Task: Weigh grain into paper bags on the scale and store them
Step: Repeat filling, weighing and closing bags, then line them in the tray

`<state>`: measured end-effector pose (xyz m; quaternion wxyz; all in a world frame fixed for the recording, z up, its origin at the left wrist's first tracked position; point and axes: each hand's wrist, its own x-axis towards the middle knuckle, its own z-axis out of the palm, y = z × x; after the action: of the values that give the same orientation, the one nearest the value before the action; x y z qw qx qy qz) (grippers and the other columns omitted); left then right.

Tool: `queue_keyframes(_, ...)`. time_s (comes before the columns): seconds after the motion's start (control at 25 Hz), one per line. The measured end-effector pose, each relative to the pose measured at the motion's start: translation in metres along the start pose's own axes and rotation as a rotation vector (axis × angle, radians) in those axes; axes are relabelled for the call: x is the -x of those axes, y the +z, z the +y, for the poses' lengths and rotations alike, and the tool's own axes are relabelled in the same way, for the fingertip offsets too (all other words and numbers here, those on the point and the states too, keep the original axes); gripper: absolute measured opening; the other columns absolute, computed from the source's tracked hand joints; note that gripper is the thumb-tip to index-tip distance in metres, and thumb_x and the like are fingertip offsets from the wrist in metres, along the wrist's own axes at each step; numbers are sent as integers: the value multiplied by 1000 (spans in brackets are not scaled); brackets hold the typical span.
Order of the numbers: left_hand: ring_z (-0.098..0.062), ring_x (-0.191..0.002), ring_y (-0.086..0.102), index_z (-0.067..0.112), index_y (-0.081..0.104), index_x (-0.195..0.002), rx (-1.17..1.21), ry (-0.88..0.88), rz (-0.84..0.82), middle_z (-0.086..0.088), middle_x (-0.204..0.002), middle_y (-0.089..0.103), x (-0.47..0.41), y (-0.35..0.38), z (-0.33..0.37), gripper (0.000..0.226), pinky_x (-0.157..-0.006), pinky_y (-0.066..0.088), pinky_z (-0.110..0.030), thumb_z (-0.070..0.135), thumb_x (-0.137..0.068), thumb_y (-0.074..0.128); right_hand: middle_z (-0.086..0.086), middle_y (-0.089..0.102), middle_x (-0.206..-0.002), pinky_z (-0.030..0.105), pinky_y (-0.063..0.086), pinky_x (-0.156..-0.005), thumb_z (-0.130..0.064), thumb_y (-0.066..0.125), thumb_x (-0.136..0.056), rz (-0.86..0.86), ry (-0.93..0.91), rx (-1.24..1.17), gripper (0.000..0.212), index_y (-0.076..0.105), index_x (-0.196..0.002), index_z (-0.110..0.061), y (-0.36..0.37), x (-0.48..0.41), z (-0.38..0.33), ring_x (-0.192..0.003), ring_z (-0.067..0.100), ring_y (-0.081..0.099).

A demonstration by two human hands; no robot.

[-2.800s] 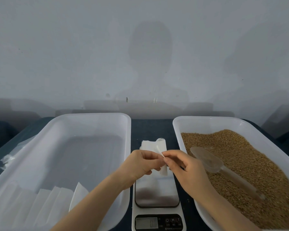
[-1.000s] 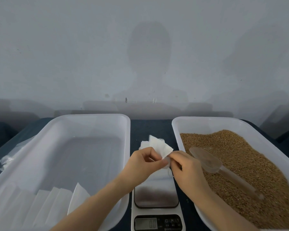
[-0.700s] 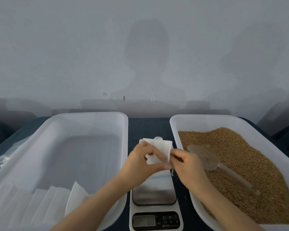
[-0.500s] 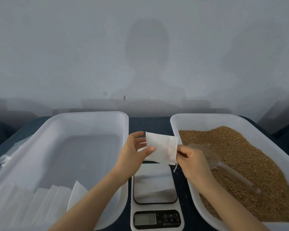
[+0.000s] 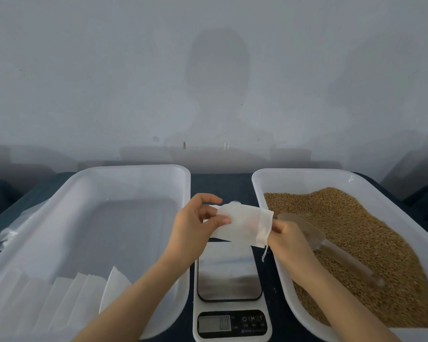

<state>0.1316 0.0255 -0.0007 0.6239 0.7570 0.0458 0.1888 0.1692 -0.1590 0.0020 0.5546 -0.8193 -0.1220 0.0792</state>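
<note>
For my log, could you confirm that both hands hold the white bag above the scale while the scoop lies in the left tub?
Not quite: the head view shows the scoop lying on the grain in the right tub, not the left. The left hand and right hand do hold the white bag above the scale.

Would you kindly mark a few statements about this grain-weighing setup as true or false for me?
1. The left hand and the right hand both hold the small white paper bag above the white digital kitchen scale. True.
2. The translucent plastic scoop is gripped in the right hand. False: it lies on the brown grain in the right white plastic tub.
3. A thin white drawstring dangles from the bag's end near the right hand. True.
4. The left white plastic tub is filled with grain. False: it holds flat white paper bags at its near end.
</note>
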Motion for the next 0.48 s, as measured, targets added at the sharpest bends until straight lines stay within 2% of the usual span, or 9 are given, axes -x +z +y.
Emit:
queue_keyframes(0.08,-22,-76,62,35,58,-89,-43,-3,17,7,-71,69,0,1,-2,34,-73,49,-30,17,-72,81,15,49,-54,22,31,-49,-60,62,-77,-20,18,-15,40,76,-77,-22,-1,1,-2,-48,13,41)
queue_keyframes(0.12,-20,-78,60,37,57,-90,-76,7,34,10,-73,67,0,1,-2,37,-74,49,-28,19,-70,83,15,48,-55,24,32,-52,-70,60,-68,-31,17,-26,49,76,-76,-24,-2,2,-3,-52,17,42)
queue_keyframes(0.16,-13,-82,58,41,54,-92,-147,56,51,14,-79,65,0,0,-2,43,-75,47,-20,24,-67,85,12,48,-55,26,33,-54,-76,58,-61,-38,12,-30,53,75,-75,-27,-2,3,-4,-53,17,42)
queue_keyframes(0.2,-3,-91,55,44,51,-99,-270,171,60,20,-91,61,1,-1,-1,52,-81,42,-11,31,-63,86,7,49,-54,25,34,-53,-77,58,-61,-41,0,-22,51,75,-74,-31,-2,4,-5,-53,16,43)
queue_keyframes(0.24,2,-106,48,43,48,-112,-421,334,33,22,-108,54,3,-2,-1,65,-92,35,-8,42,-59,86,0,49,-51,21,33,-51,-74,59,-64,-47,-14,-12,42,74,-74,-35,-2,5,-5,-49,11,43)
queue_keyframes(0.32,-9,-133,32,27,37,-137,-721,635,-92,8,-136,42,5,3,-4,95,-111,24,-27,61,-58,77,-9,54,-47,12,32,-42,-59,65,-75,-69,-46,13,20,73,-77,-41,0,5,-6,-41,5,42)
queue_keyframes(0.36,-16,-139,27,22,33,-142,-838,718,-147,3,-143,39,7,8,-5,99,-113,23,-36,64,-62,73,-9,60,-52,12,35,-41,-50,66,-79,-81,-60,37,10,71,-79,-41,0,5,-6,-42,7,48)
queue_keyframes(0.4,-20,-140,27,19,34,-142,-909,769,-182,0,-144,41,10,14,-7,94,-112,24,-42,63,-67,71,-9,66,-61,11,40,-43,-41,67,-82,-95,-78,63,4,70,-81,-40,1,4,-5,-49,8,56)
queue_keyframes(0.48,-21,-131,44,16,51,-132,-935,809,-194,0,-133,55,12,20,-10,73,-107,36,-46,53,-74,73,-17,68,-73,12,46,-51,-26,64,-86,-119,-151,138,12,69,-81,-36,3,4,-3,-65,4,62)
